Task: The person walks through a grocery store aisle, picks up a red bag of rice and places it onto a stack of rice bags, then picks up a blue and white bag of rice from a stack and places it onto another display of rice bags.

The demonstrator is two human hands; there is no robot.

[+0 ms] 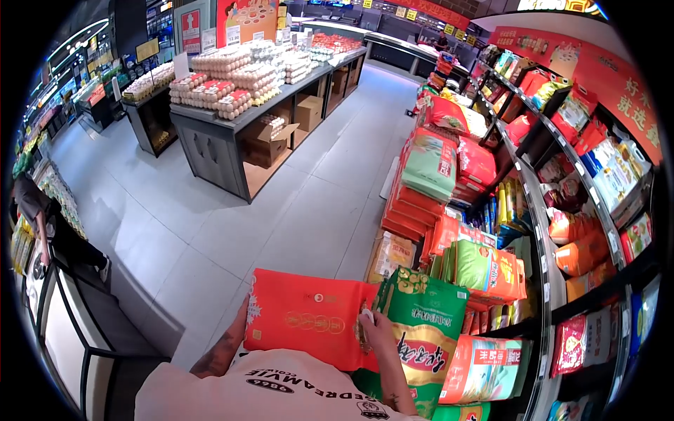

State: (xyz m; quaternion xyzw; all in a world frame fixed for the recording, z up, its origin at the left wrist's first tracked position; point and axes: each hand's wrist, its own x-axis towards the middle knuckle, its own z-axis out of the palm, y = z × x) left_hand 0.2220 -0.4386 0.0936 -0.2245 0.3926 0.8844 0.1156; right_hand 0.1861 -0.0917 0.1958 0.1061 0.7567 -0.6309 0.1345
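Shelves (537,205) fill the right side; a worktop (210,153) with eggs (235,74) stands at upper left. At lower centre, the red bag (298,309) is held, seemingly not yet put down; the green bag (430,316) crowds its right end. The right hand (380,335) pinches its edge with the fingers; the left hand's fingers are hidden, I cannot tell.

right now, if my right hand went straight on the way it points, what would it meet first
Your right hand would likely meet the red bag first: its right edge lies right at the hand, though exact contact is hard to judge.
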